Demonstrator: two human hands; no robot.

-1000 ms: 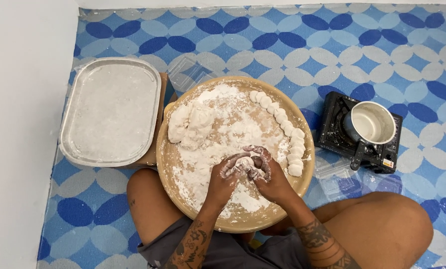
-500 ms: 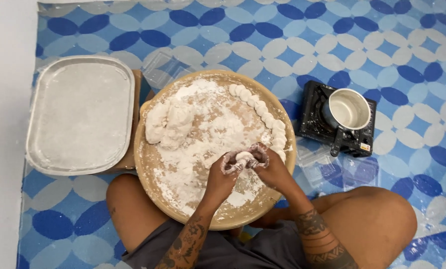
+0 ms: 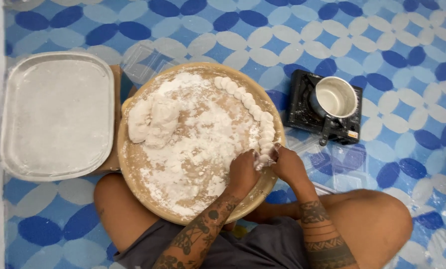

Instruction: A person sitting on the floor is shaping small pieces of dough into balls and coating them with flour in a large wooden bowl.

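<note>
Dough piece (image 3: pixel 263 158): at tray (image 3: pixel 133 169) right rim, end of the row (image 3: pixel 253 109). Soft, light, floured, likely easily dented. Left hand (image 3: pixel 243 172) and right hand (image 3: pixel 287 164) pinch it closed; hold lightly by the sides.

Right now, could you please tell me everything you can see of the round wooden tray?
The round wooden tray is pale brown with a low rim, lying flat on the floor against the seated person's legs. Loose flour covers most of it. A big lump of dough sits on its left part, and a row of small dough pieces curves along its right rim. Both hands, left hand and right hand, meet at the row's near end.
</note>
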